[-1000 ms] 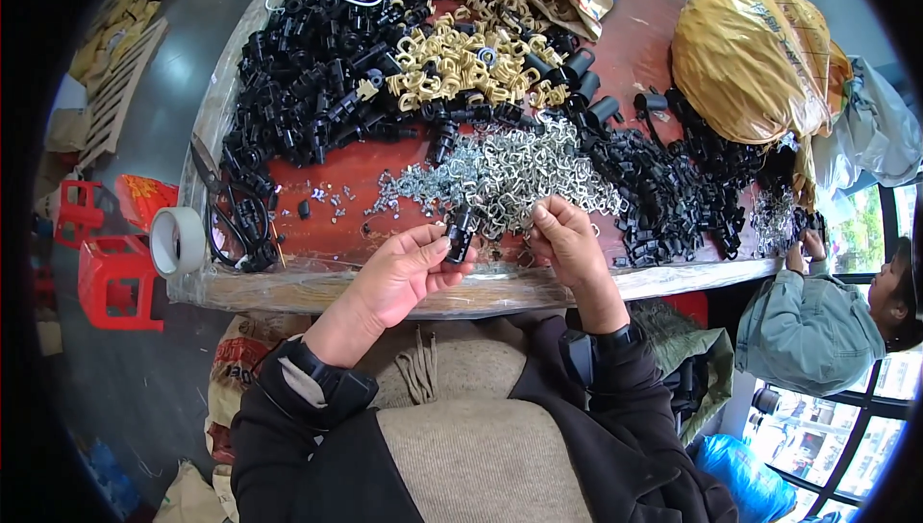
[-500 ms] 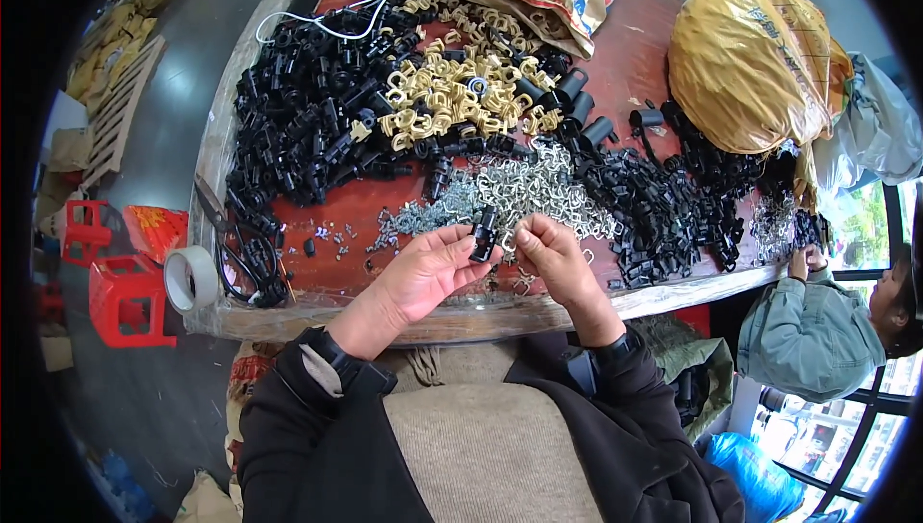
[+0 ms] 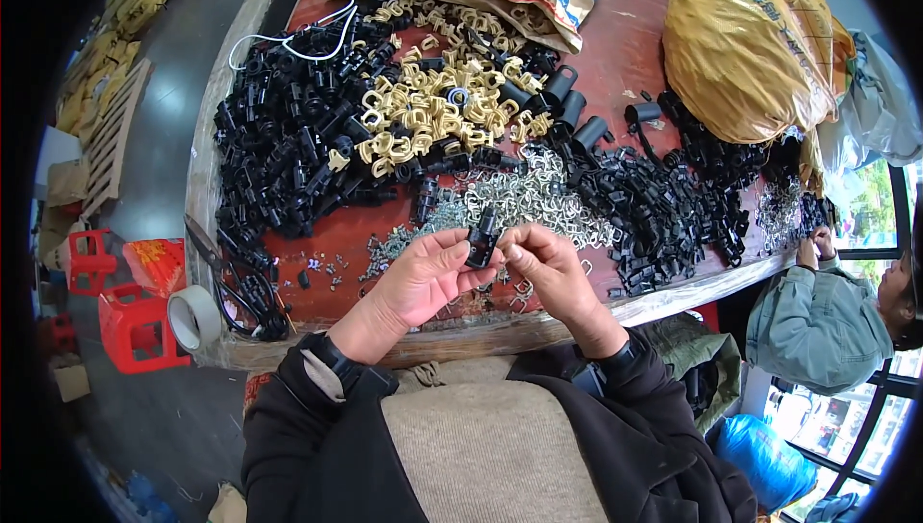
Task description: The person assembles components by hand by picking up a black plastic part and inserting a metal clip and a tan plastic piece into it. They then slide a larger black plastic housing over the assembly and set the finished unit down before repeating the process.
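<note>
Between the thumb and fingers of my left hand is a small black plastic fitting, held tilted above the table's near edge. The fingertips of my right hand are pinched together close to the fitting's right side; whatever small piece they may hold is too hidden to make out. Just beyond my hands lie silver U-shaped clips and a heap of small grey screws. Another black fitting rests past my left fingers.
Black fittings, tan clips and small black pieces are piled on the red table. Scissors and a tape roll sit at the left edge. A yellow sack stands at right, near another person.
My right fingertips have come in closer to the black fitting. My left hand still grips it. The view has shifted slightly, so the table's contents appear moved.
</note>
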`<action>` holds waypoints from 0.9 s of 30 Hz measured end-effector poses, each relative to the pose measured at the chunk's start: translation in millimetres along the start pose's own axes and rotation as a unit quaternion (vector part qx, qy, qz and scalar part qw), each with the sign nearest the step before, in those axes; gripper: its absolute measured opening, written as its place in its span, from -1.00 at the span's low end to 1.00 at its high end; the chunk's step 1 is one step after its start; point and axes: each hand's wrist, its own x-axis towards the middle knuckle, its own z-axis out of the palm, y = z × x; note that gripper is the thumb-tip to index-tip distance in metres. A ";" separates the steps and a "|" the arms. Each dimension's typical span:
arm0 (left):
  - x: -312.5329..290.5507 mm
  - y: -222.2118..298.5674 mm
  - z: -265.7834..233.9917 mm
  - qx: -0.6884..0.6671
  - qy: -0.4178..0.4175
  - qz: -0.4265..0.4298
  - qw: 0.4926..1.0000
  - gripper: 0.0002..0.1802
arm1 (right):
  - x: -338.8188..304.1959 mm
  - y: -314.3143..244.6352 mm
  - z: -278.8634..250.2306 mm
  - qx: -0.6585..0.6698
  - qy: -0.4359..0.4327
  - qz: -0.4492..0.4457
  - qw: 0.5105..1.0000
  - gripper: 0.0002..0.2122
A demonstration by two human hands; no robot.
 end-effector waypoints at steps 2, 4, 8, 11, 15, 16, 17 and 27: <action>-2.1 -1.9 -1.6 0.002 -0.007 0.003 1.000 -0.81 | -4.1 -1.3 0.1 -0.086 -0.026 -0.031 0.996 -0.90; -5.3 -4.4 -0.9 0.004 -0.022 0.008 1.000 -0.76 | -7.1 -0.8 -0.3 -0.153 -0.021 -0.094 0.983 -0.91; -13.9 -6.8 10.4 0.019 0.003 -0.004 1.000 -0.78 | -16.9 -4.7 0.0 -0.298 0.000 -0.230 0.926 -0.94; -19.5 -13.4 13.1 0.011 0.022 -0.005 1.000 -0.79 | -27.2 -13.1 2.8 -0.325 0.018 -0.260 0.909 -0.96; -26.6 -19.5 17.6 0.033 0.042 -0.003 0.999 -0.79 | -37.2 -21.7 12.1 -0.316 0.015 -0.291 0.903 -0.97; -28.0 -20.2 19.1 0.048 0.047 0.000 0.998 -0.79 | -38.7 -22.4 14.0 -0.322 0.017 -0.304 0.897 -0.97; -29.3 -21.4 20.5 0.049 0.047 0.000 0.998 -0.79 | -40.2 -22.8 15.4 -0.327 0.018 -0.317 0.890 -0.96; -32.0 -26.5 32.6 0.122 0.070 -0.037 0.989 -0.81 | -51.5 -22.0 9.7 -0.403 0.015 -0.345 0.848 -0.92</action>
